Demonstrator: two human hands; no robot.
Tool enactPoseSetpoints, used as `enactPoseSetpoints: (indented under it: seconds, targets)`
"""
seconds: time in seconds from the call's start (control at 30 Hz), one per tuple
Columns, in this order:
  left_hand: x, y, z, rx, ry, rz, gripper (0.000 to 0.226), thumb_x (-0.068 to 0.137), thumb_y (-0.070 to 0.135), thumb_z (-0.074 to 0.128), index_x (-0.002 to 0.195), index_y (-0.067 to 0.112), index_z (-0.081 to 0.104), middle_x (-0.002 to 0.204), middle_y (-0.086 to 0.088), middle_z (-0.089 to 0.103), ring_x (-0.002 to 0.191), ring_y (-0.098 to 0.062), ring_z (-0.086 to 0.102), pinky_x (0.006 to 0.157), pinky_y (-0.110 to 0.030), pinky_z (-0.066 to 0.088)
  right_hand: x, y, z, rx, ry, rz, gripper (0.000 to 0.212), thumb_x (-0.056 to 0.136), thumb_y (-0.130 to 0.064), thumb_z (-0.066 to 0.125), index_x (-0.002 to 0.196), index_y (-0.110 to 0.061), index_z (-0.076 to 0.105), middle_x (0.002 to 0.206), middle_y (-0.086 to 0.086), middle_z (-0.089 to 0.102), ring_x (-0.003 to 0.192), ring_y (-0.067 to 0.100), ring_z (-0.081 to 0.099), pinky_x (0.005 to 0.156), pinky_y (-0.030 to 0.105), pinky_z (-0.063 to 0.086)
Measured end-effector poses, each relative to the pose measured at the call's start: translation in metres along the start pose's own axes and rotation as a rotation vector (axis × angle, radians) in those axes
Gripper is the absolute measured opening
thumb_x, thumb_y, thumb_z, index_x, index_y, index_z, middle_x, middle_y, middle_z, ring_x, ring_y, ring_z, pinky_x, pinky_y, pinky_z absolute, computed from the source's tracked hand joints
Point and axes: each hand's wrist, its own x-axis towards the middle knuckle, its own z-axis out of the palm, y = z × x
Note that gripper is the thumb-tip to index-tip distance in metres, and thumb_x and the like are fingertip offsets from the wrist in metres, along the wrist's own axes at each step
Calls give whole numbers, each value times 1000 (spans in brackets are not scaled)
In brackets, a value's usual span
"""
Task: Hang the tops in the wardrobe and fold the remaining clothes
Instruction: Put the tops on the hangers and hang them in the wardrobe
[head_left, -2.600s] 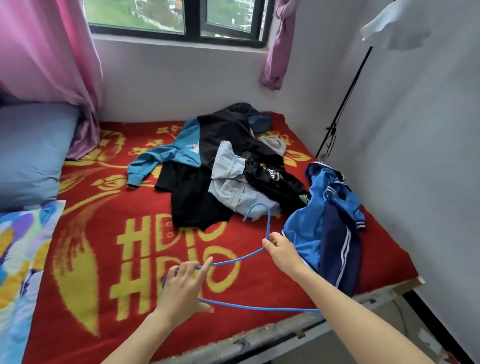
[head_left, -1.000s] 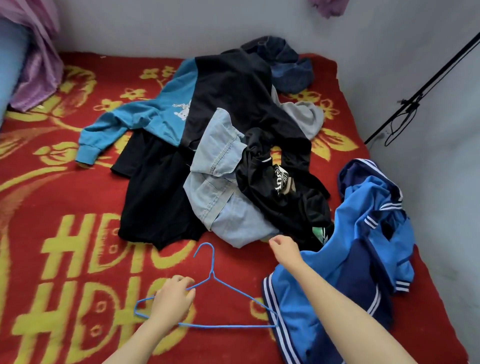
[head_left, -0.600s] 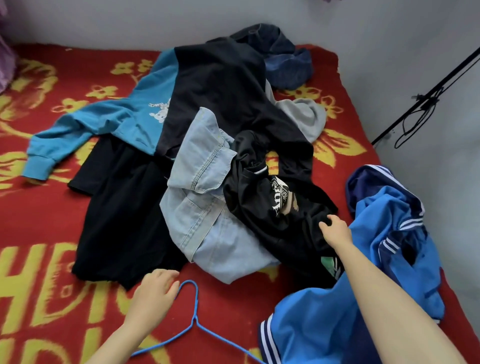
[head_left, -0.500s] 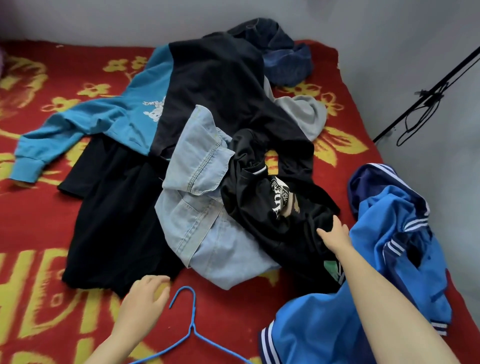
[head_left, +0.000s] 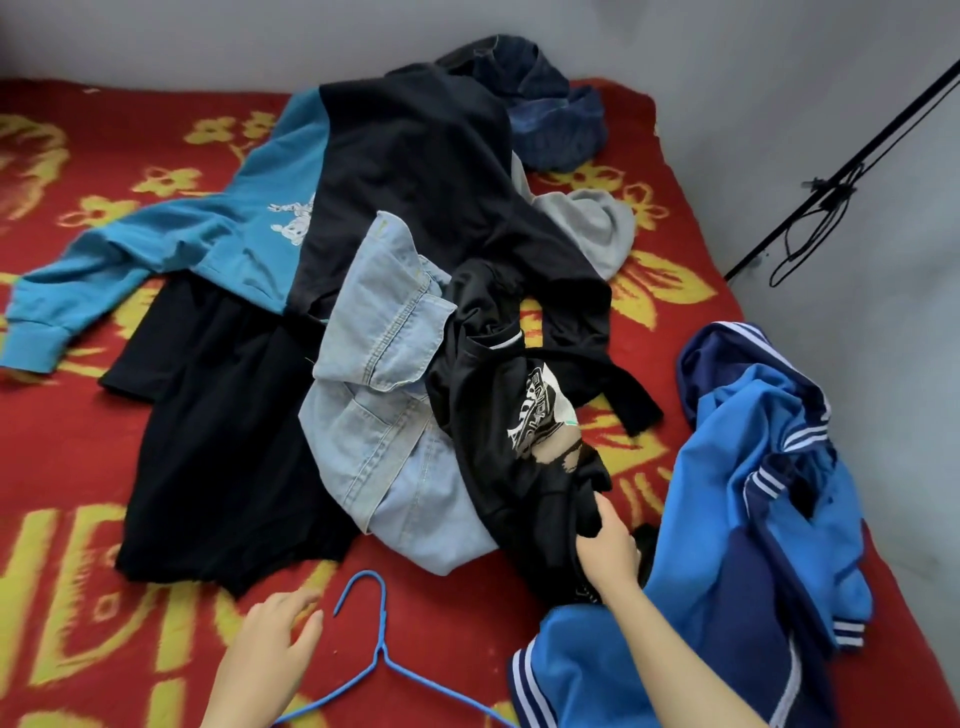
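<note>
A pile of clothes lies on the red bed. My right hand (head_left: 608, 553) grips the lower edge of a black printed top (head_left: 524, 415) in the pile. Beside it lie a light denim shirt (head_left: 384, 405), a black-and-teal sweatshirt (head_left: 223, 244) and a black garment (head_left: 218, 447). A blue wire hanger (head_left: 382, 660) rests flat on the blanket near the front edge. My left hand (head_left: 272, 649) hovers open just left of the hanger, not holding it.
A blue-and-navy track jacket (head_left: 753, 519) is crumpled at the right, under my right forearm. Dark blue jeans (head_left: 550, 119) and a grey garment (head_left: 597, 228) sit at the back. A black stand pole (head_left: 841, 176) leans on the grey wall right of the bed.
My left hand let go of the hanger, which now lies on the blanket. My right hand reached into the pile and took hold of the black printed top. The view moved closer.
</note>
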Motion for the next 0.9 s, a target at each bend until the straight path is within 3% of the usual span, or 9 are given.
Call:
enactPoseSetpoints:
  seconds: [0.13, 0.27, 0.33, 0.43, 0.53, 0.63, 0.73, 0.8, 0.9]
  targets:
    - [-17, 7, -9, 0, 4, 16, 17, 88, 13, 62, 99, 26, 60, 94, 3, 57, 97, -20, 52, 80, -28, 34, -49, -12, 4, -129, 62, -178, 48, 84, -21, 53, 128, -37, 49, 96, -3, 70, 100, 27, 57, 80, 28, 29]
    - [-34, 19, -17, -147, 29, -11, 18, 90, 12, 60, 106, 16, 64, 98, -3, 60, 100, -22, 55, 79, -28, 34, -106, -35, 8, -118, 189, -525, 49, 56, -14, 63, 104, -25, 66, 60, -1, 63, 61, 24, 63, 59, 31, 35]
    - [-47, 31, -26, -401, -4, -157, 24, 93, 18, 57, 116, 14, 58, 106, -7, 57, 101, -21, 53, 81, -30, 34, -139, -51, 12, -108, 238, -701, 52, 45, -16, 65, 96, -25, 66, 54, -6, 57, 51, 17, 57, 58, 24, 34]
    - [-70, 43, -41, -796, -129, -458, 42, 94, 41, 50, 131, 23, 45, 127, -11, 48, 112, -30, 50, 91, -42, 38, -195, -68, 18, -65, 186, -884, 58, 44, -21, 66, 101, -30, 56, 58, -10, 56, 55, 10, 53, 60, 23, 27]
    - [-86, 39, -47, -1132, -309, -581, 44, 88, 54, 49, 108, 16, 59, 105, -12, 60, 96, -30, 60, 81, -40, 48, -247, -73, 26, -49, 110, -1053, 60, 46, -25, 65, 104, -34, 52, 60, -12, 53, 60, 6, 47, 61, 22, 27]
    - [-115, 20, -58, -1339, -385, -608, 35, 83, 36, 55, 83, 3, 66, 70, -16, 66, 60, -26, 65, 53, -31, 53, -298, -71, 26, -117, -13, -1148, 55, 50, -28, 64, 103, -34, 52, 62, -12, 52, 60, 7, 47, 61, 23, 24]
    - [-137, -9, -69, -1259, -227, -624, 19, 88, 7, 53, 100, -7, 60, 73, -21, 65, 53, -29, 65, 46, -35, 55, -324, -67, 24, -192, -51, -1190, 51, 52, -28, 59, 102, -35, 54, 62, -13, 53, 59, 7, 50, 62, 22, 22]
    - [-147, -27, -86, -1154, -20, -521, 25, 80, -14, 53, 104, -10, 59, 72, -17, 65, 52, -25, 63, 50, -32, 54, -337, -69, 24, -227, -59, -1224, 55, 48, -27, 61, 102, -34, 52, 63, -14, 54, 59, 6, 51, 63, 22, 22]
    - [-162, -31, -127, -1060, 198, -302, 28, 78, -22, 52, 100, -7, 61, 69, -5, 64, 60, -19, 59, 57, -24, 49, -358, -89, 31, -200, 18, -1247, 60, 47, -26, 66, 104, -30, 49, 69, -15, 59, 63, 6, 52, 64, 21, 26]
